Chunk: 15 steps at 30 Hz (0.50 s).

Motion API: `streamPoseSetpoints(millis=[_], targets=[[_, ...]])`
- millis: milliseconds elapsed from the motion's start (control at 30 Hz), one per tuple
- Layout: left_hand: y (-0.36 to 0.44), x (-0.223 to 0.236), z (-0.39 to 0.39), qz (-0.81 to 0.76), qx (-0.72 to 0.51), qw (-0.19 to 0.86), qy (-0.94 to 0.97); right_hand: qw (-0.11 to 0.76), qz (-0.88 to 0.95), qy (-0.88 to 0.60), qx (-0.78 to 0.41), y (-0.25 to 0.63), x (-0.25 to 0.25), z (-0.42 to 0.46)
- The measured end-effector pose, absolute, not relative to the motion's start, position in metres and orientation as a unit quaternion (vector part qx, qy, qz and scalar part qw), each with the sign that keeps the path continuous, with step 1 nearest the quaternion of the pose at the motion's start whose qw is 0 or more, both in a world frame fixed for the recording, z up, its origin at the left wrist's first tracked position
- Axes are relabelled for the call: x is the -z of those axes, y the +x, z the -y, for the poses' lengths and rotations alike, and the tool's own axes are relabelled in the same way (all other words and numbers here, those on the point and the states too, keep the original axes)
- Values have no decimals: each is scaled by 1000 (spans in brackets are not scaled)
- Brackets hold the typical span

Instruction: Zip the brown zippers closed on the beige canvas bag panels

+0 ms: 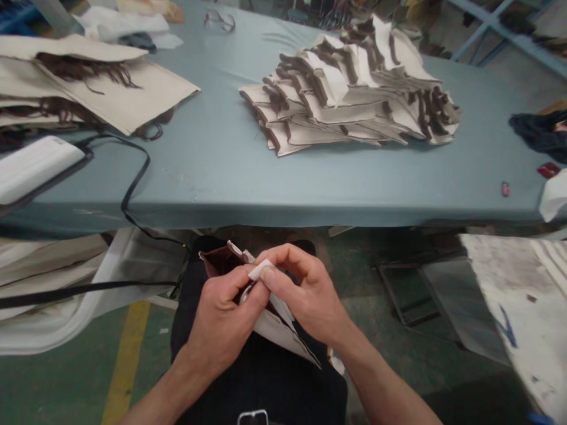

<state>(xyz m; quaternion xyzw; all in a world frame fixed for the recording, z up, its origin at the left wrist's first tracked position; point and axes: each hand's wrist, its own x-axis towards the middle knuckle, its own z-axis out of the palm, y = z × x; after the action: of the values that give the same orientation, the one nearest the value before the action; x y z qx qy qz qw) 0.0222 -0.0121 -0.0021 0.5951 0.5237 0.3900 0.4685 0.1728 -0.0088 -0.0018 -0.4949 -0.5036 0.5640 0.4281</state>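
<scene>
On my lap lies a cream fabric piece [277, 332] with a dark reddish-brown inside, folded partly open at its upper left corner. My left hand [224, 321] is closed, thumb and fingers pinching the edge of this piece. Just opposite, my right hand [305, 289] is closed with thumb and forefinger on a small white tab [260, 269]. The fingertips of both hands meet at the tab. How the tab joins the fabric is hidden by the fingers.
A blue-green covered table [199, 177] bears a stack of cream and brown pieces [336, 112], larger cream panels [146, 100] and a white device [39, 168] with a black strap. Eyeglasses [220, 22] lie at the back. A white bin [106, 283] stands left, a stained board [518, 307] right.
</scene>
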Motion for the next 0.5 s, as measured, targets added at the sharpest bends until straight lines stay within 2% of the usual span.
streamPoseSetpoints(millis=[100,233,500], targets=[[16,7,15,-512,-371,519,576,462,467,-498,-566,172,10,9],[1,21,22,-531,-380,583,483,538,430,-531,-493,170,30,9],[-21,52,35,-620,-403,494,457,450,391,-520,-612,156,42,29]])
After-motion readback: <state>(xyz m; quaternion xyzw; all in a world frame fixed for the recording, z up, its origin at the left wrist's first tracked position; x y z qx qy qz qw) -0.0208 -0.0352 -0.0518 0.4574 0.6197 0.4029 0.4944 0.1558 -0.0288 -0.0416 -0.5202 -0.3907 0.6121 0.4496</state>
